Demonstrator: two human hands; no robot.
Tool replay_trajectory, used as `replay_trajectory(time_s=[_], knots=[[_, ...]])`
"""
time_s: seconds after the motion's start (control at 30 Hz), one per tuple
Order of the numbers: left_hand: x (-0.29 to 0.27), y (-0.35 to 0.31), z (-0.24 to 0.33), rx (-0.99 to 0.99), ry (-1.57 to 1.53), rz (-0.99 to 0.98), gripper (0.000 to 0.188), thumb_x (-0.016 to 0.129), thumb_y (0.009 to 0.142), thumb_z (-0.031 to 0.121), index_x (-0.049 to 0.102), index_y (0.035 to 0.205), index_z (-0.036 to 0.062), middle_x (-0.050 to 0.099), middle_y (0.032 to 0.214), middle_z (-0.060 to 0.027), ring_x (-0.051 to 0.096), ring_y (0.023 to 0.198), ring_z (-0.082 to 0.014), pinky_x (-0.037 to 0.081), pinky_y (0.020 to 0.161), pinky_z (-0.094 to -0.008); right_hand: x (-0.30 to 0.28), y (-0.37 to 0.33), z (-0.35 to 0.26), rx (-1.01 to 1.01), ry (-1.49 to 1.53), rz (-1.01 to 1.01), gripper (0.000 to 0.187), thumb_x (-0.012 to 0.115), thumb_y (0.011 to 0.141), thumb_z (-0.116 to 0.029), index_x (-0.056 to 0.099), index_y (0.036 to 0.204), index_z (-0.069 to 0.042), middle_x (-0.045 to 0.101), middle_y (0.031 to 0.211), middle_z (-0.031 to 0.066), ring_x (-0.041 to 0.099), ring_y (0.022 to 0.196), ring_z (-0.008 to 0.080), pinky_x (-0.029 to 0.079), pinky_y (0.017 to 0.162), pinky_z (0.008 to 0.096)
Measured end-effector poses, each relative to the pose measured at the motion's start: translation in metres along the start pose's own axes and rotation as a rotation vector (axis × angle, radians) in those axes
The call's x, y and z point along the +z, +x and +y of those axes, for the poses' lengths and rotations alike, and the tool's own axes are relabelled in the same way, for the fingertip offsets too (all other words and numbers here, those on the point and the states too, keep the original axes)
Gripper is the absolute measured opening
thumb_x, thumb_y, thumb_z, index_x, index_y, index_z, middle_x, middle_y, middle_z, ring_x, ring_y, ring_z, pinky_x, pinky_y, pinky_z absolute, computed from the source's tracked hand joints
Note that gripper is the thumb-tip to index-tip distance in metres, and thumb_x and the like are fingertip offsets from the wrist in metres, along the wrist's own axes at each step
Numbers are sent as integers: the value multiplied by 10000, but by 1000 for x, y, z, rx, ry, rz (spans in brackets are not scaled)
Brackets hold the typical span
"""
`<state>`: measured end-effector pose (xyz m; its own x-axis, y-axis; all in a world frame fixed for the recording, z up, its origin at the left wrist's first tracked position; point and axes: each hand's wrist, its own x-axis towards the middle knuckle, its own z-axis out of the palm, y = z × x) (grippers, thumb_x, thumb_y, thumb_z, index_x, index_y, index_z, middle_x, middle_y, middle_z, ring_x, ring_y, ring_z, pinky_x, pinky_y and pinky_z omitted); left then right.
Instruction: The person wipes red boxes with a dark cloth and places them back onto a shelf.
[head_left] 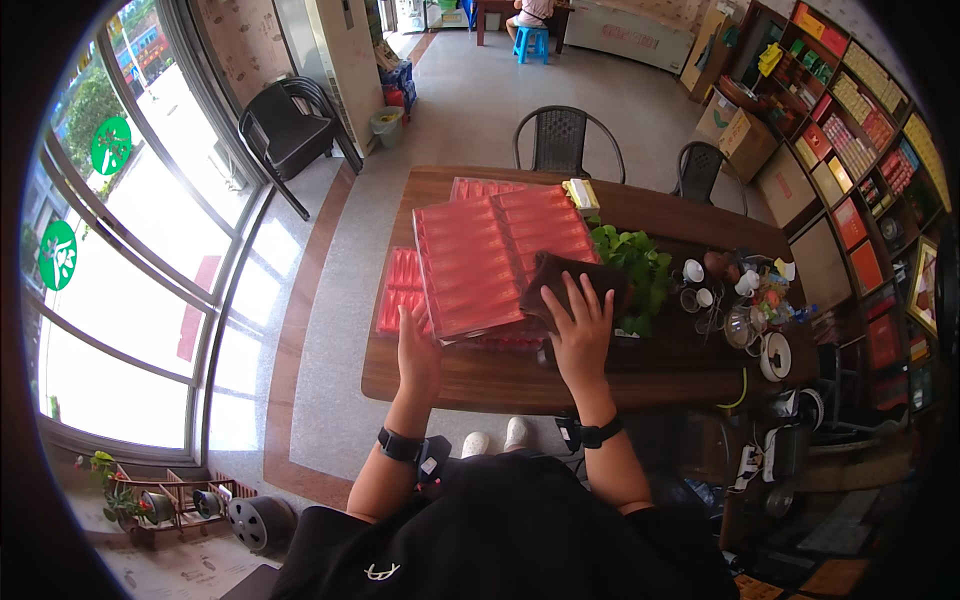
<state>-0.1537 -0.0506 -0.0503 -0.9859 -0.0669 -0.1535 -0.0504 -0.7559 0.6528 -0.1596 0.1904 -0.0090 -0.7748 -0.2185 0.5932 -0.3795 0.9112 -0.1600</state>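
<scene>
A large flat pack of red-wrapped pieces in clear plastic (470,255) lies tilted on top of similar red packs on the dark wooden table. Beside its near left edge is my left hand (418,350), fingers stretched up along the side; whether they touch it is hard to tell. On the pack's near right corner rests a dark brown cloth (545,280). My right hand (582,335) presses down on this cloth with its fingers spread. Another red pack (400,290) shows underneath at the left.
Right of the packs stand a leafy green plant (635,265) and a small yellow-and-white pack (580,196). Cups and glassware, including a white bowl (775,357), crowd the table's right end. A black chair (562,145) stands behind the table (470,385). Shelves line the right wall.
</scene>
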Motion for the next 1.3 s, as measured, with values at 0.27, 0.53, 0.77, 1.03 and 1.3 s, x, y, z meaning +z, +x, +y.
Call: replay_trajectory(time_s=[0.27,0.53,0.77,1.03,1.3], knots=[[22,-26,-4,-19,32,179,425,504,1007,328,459,1347,76,598,1232,-63,583,1131,-202,467,943,-315,10,6,-85,-288,250,-73,457,506,912,-205,562,1358,-289,518,1439,67,470,1327,233,276,1097,437],[29,-13,7,-15,219,248,516,536,997,347,380,1422,98,534,1257,-40,572,974,-131,483,751,-243,-8,18,24,-234,159,-148,546,679,821,-232,556,1353,-234,515,1443,63,472,1327,262,293,1096,463],[18,-2,11,-30,565,62,639,573,984,312,281,1496,66,477,1350,-99,511,1202,-209,460,941,-332,-38,47,76,788,1310,170,450,525,1030,-331,499,1371,-39,566,1247,47,537,1137,136,421,1000,322],[11,7,8,213,800,97,733,639,946,285,257,1497,-10,265,1476,-174,439,1284,-290,401,1050,-399,-41,103,72,920,2304,-103,521,507,1018,-405,481,1382,-33,567,1367,91,567,1221,245,450,1040,411],[2,39,10,172,628,168,702,643,942,241,277,1483,-15,457,1359,-157,490,1230,-239,426,1015,-374,-15,83,38,-36,420,-50,466,577,978,-217,485,1385,-11,384,1503,216,349,1410,375,303,1145,464]])
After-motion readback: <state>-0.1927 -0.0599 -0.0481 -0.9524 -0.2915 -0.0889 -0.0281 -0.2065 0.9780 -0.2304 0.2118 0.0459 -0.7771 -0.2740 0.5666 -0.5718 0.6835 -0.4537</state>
